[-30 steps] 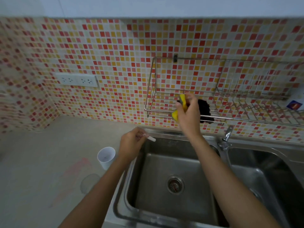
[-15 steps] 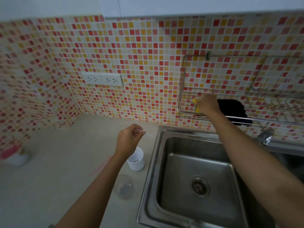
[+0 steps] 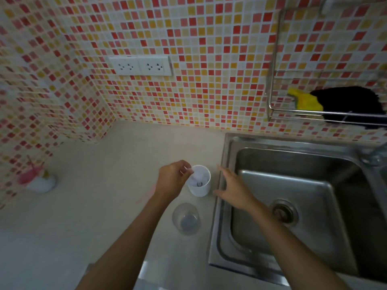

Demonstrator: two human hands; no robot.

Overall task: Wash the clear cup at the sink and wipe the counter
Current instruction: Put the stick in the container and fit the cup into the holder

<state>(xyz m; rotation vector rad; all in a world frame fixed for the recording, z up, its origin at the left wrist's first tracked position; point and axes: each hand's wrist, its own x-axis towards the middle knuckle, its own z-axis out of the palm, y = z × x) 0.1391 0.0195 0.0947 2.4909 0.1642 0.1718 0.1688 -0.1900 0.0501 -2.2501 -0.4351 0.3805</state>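
Fingers [image 3: 185,165] of the left hand [image 3: 172,179] are pinching a small pale piece [image 3: 190,169] right over the mouth of the white cup [image 3: 199,190]. We're not able to tell what the piece is. We're guessing it's being held there so it drops inside, not onto the counter [image 3: 109,164].

Fingers [image 3: 222,174] of the right hand [image 3: 235,192] are lying straight and spread, gripping nothing. The hand is hovering over the left rim of the sink [image 3: 282,141], just beside the white cup. We're judging it's poised to take a cup, but we're not calling which one.

The clear cup [image 3: 186,218] is standing upright on the counter, just nearer us than the white cup and close to the sink edge. Nothing is touching it, so washing is looking not yet started.

Containers:
- The white cup is showing something small and dark at the bottom, too blurred to name.
- The clear cup is looking empty or nearly so; we're not certain.
- The sink basin is showing us only the drain [image 3: 283,211].
- The wire rack [image 3: 281,109] on the wall is carrying a yellow sponge [image 3: 304,100] and a black cloth [image 3: 351,105]. We're assuming they're parked above the sink to drip dry within reach.

A faint pink smear [image 3: 146,196] is showing on the counter, probably the wiping target.
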